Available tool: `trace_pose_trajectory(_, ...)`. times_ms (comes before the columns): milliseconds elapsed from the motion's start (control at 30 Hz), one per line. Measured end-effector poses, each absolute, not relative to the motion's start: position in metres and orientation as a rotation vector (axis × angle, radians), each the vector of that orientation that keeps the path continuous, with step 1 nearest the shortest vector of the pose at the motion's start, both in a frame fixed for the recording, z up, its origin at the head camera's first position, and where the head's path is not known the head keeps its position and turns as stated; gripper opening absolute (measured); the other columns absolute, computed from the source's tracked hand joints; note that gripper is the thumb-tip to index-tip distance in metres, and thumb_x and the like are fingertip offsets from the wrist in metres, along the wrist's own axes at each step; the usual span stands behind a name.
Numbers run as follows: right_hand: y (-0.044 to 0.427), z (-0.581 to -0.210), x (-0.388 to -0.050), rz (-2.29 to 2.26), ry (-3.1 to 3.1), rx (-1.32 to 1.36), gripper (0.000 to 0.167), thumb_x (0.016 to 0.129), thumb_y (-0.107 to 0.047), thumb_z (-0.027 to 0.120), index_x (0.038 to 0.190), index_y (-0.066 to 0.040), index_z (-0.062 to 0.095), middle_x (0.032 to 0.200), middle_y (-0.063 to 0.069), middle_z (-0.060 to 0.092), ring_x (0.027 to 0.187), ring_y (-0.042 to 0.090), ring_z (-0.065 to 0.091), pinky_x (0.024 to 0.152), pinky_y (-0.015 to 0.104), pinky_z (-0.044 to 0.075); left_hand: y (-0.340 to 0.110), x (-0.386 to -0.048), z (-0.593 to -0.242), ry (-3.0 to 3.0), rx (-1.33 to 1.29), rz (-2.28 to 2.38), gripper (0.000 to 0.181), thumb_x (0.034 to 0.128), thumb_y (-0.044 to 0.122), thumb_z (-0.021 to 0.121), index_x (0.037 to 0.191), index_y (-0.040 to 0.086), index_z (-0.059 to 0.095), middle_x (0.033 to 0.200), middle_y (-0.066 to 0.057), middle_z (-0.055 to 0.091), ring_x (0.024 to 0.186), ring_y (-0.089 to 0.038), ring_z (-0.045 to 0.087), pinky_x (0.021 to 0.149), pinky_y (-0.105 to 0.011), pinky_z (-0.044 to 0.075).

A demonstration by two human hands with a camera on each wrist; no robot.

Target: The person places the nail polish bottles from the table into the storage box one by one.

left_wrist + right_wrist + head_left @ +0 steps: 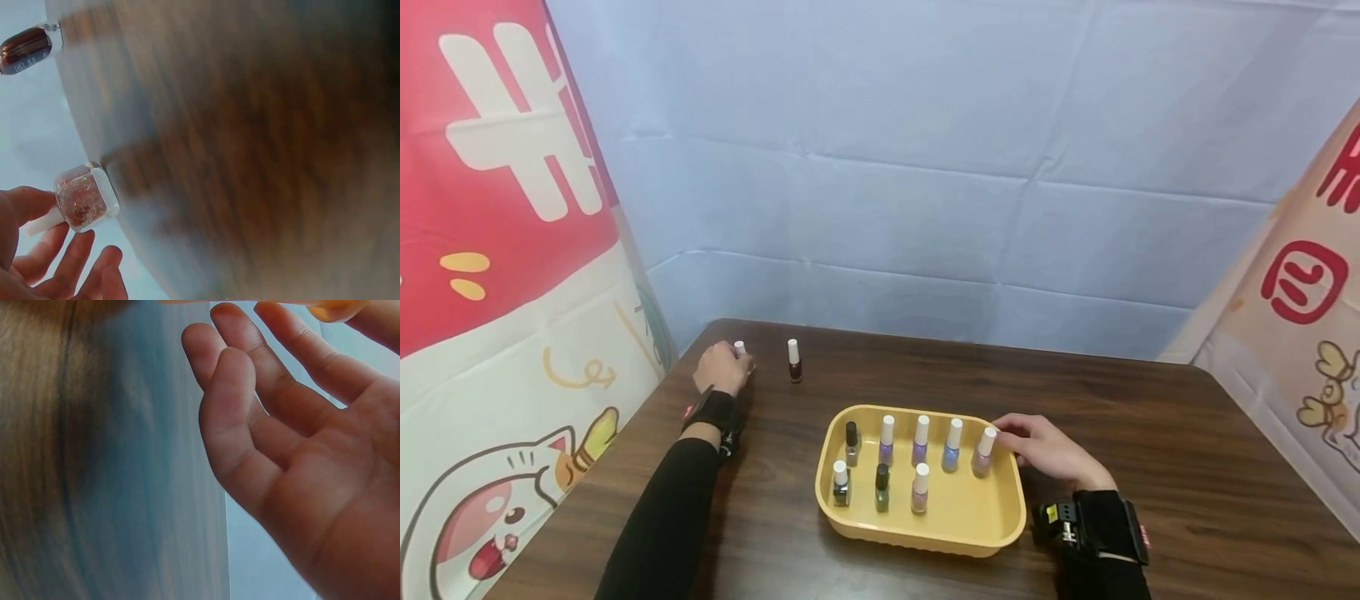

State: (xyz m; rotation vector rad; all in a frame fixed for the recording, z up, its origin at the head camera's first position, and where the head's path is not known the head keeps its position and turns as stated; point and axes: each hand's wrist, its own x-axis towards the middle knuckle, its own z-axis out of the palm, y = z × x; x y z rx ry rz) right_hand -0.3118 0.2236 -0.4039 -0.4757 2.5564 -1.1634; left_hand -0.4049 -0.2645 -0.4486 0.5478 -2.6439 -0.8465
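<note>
At the far left of the table, my left hand (721, 367) pinches a nail polish bottle (82, 201) by its white cap, between thumb and index finger. Pinkish glitter shows through its clear glass, and its base is close to the tabletop. A dark brown nail polish bottle (795, 371) with a white cap stands just to the right of it. My right hand (1052, 450) holds the right rim of a yellow tray (1011, 517), thumb and fingers at the edge. In the right wrist view only a sliver of the tray (340, 311) shows above the fingers.
Inside the tray, several nail polish bottles stand in two rows: purple ones (920, 452), a blue one (951, 458), a green one (882, 498) and others. The wooden table (1112, 400) ends at a pale blue cloth (880, 208). Printed cloths hang at both sides.
</note>
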Motion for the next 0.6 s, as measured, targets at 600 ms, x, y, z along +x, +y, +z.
trace_pose_trajectory(600, 0.224, -0.404, -0.312, -1.183, 2.539, -0.499, 0.039, 0.098, -0.028, 0.054, 0.122, 0.002, 0.059, 0.109, 0.014, 0.065, 0.088, 0.020, 0.058, 0.071, 0.033, 0.052, -0.263, -0.394, -0.439, -2.660, 0.446, -0.788, 0.023, 0.0845, 0.025, 0.062, 0.087, 0.001, 0.064, 0.087, -0.017, 0.064, 0.080, -0.031, 0.058, 0.066, -0.044, 0.045)
